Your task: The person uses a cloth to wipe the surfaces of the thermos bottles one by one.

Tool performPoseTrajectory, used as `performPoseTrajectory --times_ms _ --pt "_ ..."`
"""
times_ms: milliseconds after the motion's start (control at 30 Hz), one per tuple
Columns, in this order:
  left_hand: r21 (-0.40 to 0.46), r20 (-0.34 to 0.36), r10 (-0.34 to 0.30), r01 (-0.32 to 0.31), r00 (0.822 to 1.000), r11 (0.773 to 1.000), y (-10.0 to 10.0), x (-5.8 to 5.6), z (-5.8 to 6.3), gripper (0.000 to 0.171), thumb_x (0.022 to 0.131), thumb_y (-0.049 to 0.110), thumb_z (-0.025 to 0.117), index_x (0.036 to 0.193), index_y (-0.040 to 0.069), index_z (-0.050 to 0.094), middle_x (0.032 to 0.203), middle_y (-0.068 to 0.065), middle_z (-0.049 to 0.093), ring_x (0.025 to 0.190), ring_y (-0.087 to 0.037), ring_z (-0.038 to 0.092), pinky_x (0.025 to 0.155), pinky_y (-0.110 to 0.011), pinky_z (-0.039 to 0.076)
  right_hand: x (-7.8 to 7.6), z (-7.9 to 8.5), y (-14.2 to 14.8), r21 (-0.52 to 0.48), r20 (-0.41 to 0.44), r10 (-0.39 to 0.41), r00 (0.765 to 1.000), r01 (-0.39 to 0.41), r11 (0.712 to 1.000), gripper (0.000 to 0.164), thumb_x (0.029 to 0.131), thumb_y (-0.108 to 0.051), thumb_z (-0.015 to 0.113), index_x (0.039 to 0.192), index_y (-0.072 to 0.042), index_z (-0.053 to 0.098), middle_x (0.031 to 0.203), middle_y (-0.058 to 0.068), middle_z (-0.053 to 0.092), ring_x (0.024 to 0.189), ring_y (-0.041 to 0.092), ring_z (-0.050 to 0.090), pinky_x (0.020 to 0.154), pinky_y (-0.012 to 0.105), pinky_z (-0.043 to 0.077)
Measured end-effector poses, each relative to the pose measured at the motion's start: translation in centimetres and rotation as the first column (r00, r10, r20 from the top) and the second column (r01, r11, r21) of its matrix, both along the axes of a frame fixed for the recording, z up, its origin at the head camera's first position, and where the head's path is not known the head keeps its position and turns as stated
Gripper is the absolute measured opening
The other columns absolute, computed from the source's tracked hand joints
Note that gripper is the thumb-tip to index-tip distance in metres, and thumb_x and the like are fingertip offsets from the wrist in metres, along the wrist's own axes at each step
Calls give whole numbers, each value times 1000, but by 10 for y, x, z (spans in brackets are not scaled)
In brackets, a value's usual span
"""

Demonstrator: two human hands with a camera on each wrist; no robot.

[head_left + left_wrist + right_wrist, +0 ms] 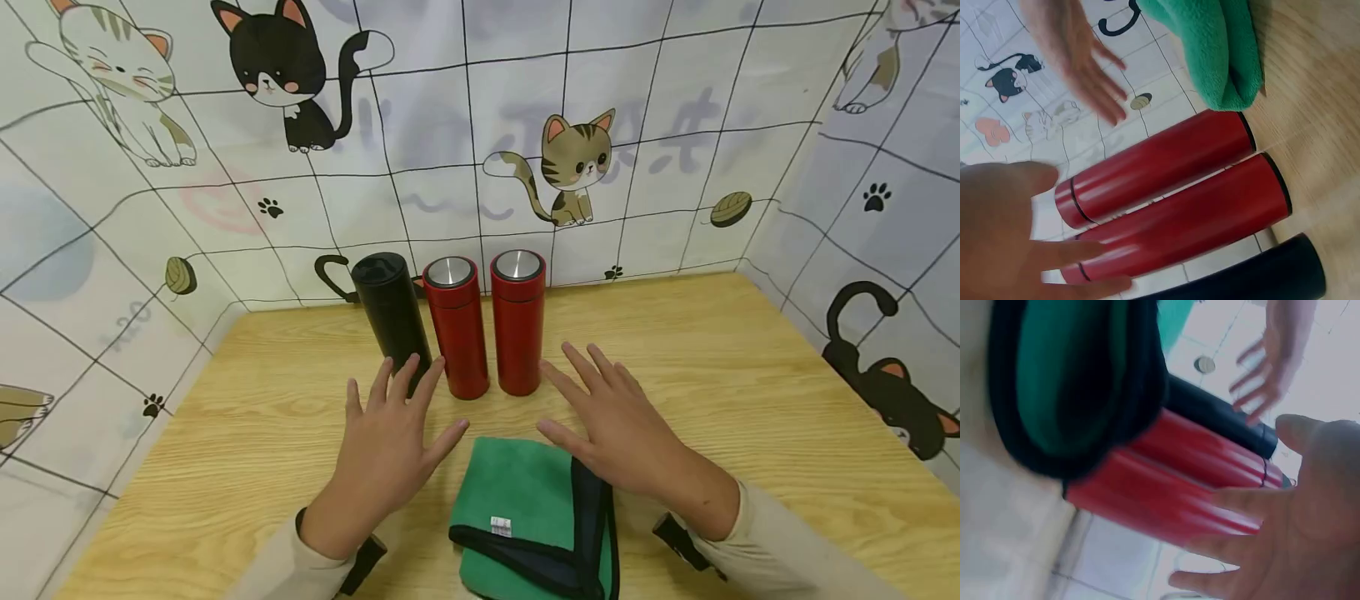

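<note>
Both hands hover over the table with fingers spread and nothing held. In the head view my left hand (pixel 386 454) is nearest the black tumbler (pixel 393 312), its fingertips overlapping the tumbler's lower part. My right hand (pixel 618 421) is just right of two red thermos bottles (pixel 459 333) (pixel 519 329) with silver-topped lids. All three bottles stand upright in a row at the back. Between and below the hands lies a folded green cloth (pixel 517 483) with dark edging and a small white label. In the right wrist view the cloth's fold (pixel 1066 381) is large and close.
A light wood table (pixel 675 350) carries everything. Behind and at both sides rises a white grid-patterned sheet (pixel 435 125) printed with cartoon cats. Dark wrist straps (pixel 367 562) show at the sleeves.
</note>
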State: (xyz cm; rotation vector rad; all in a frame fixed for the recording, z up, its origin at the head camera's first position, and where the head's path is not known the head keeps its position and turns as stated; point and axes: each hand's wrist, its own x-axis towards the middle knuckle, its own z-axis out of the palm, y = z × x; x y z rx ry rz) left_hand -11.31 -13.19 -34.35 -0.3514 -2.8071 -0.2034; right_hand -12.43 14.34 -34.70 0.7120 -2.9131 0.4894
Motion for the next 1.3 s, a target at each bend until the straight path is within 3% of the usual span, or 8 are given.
performPoseTrajectory --times_ms 167,300,433,567,733,900,1133,1300 --pt "176 -250 -69 116 966 978 -5 -14 -1 45 91 40 68 128 14 64 121 -11 65 113 -32 61 94 -53 50 2 -10 -3 13 140 107 984 -110 994 71 98 -61 47 155 -19 37 163 16 29 149 47 24 111 72 27" --pt "356 -452 -50 231 890 905 -12 -32 0 31 88 23 70 113 5 66 108 -16 63 101 -34 59 86 -50 45 1 -11 -7 13 268 153 951 -162 987 70 98 -58 51 154 -19 39 159 14 37 146 42 34 110 69 32" --pt "475 -520 -16 305 854 825 -19 -48 1 42 88 19 68 123 -1 56 121 -23 55 114 -37 49 94 -53 36 -1 -10 -13 19 356 159 921 -178 984 68 97 -54 56 153 -18 41 149 12 48 139 36 43 108 64 39" --pt "588 -503 28 318 864 744 -21 -64 3 62 88 18 69 140 0 40 141 -22 42 134 -32 37 107 -50 31 -4 -13 -15 36 393 171 903 -201 979 68 95 -50 62 151 -14 45 136 12 57 126 31 53 99 54 49" --pt "728 -358 73 229 931 646 -24 -80 1 82 89 20 71 155 14 22 155 -11 27 143 -25 27 111 -51 29 -6 -21 -16 30 381 159 911 -184 982 65 94 -48 64 145 -10 51 127 13 62 117 29 58 91 49 54" --pt "801 -193 60 122 979 586 -27 -89 -6 97 90 23 73 160 23 7 160 -8 22 147 -25 25 118 -54 26 -6 -25 -18 28 387 151 910 -175 984 64 92 -51 66 138 -8 57 123 12 64 114 28 62 89 48 55" --pt "832 -107 -5 92 994 547 -30 -97 -11 101 90 21 74 159 33 2 154 -10 32 140 -31 38 116 -57 33 -8 -28 -14 -9 415 188 890 -203 979 50 87 -46 74 122 -11 65 101 -3 69 90 14 64 76 35 53" --pt "828 -76 6 60 997 558 -32 -100 -11 97 91 24 73 159 35 4 148 -15 39 133 -35 46 111 -58 40 -11 -28 -9 -140 486 270 831 -231 963 24 89 -35 75 103 -19 64 73 -13 55 67 1 51 62 22 44"
